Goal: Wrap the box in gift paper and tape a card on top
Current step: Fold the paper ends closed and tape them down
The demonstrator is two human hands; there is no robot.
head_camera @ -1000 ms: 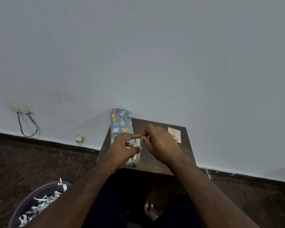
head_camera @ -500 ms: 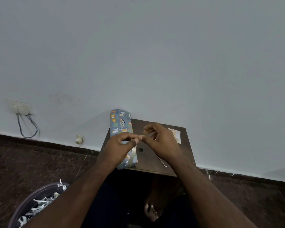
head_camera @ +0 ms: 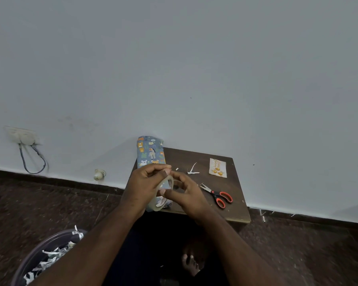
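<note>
The scene is dim and evenly lit, with a cool grey-blue cast over the wall (head_camera: pixel 194 69). Light seems soft and diffuse; no hard glare shows anywhere. A faint shadow falls on the wall left of the wrapped box (head_camera: pixel 151 153), and deeper shade pools under the bench (head_camera: pixel 232 195) and along the floor (head_camera: pixel 29 203). The wide-angle lens bends the skirting line upward at the left and downward at the right. Both forearms near the lower edge look soft and slightly smeared, and the floor at the lower right is blurred. The scissors (head_camera: pixel 217 195) and card (head_camera: pixel 217 167) stay fairly sharp.
</note>
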